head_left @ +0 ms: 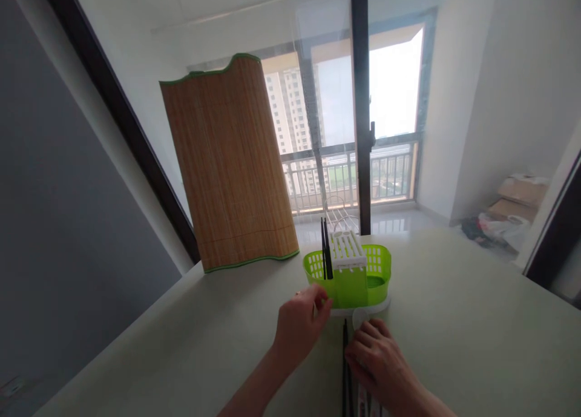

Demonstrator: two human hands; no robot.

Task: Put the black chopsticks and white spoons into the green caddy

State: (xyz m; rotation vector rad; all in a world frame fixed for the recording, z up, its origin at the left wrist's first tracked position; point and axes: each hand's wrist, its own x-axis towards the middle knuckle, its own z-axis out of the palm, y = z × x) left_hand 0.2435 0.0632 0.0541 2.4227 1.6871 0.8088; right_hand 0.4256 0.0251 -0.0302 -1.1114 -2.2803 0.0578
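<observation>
One green caddy, two chopsticks standing in it.
My left hand (300, 326) pinches at the green caddy (349, 275) beside two upright chopsticks (326, 250); my right hand (376, 359) presses flat on the chopsticks on the table (346, 368).

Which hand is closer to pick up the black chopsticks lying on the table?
Probably the right hand: it rests on the lying chopsticks. The left hand is up at the green holder.
</observation>
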